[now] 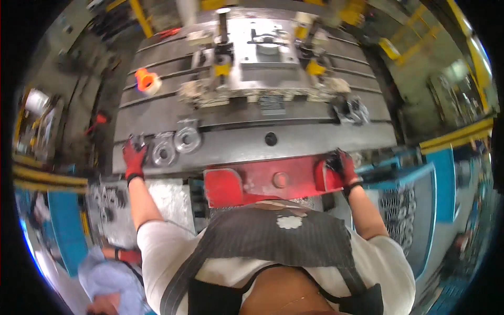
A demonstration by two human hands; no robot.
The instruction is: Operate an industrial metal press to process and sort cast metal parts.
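Note:
My left hand (135, 156), in a red glove with dark fingertips, reaches over the near left edge of the slotted metal table (231, 144). Its fingers look apart, and a small grey patch between them is too blurred to name. Just right of it lie two shiny ring-shaped metal parts, one ring (164, 153) nearer and another ring (187, 138) slightly farther. My right hand (344, 169), gloved alike, is curled over the red guard (326, 177) at the right end of a red control box (262, 178). A round button (280, 180) sits mid-box.
A steel die (268, 58) with posts and yellow blocks stands at the table's back. An orange object (146, 80) lies left, shiny metal pieces (353, 111) right. Blue-edged bins of dark parts (399, 215) flank me. A co-worker in blue (113, 281) is close behind my left.

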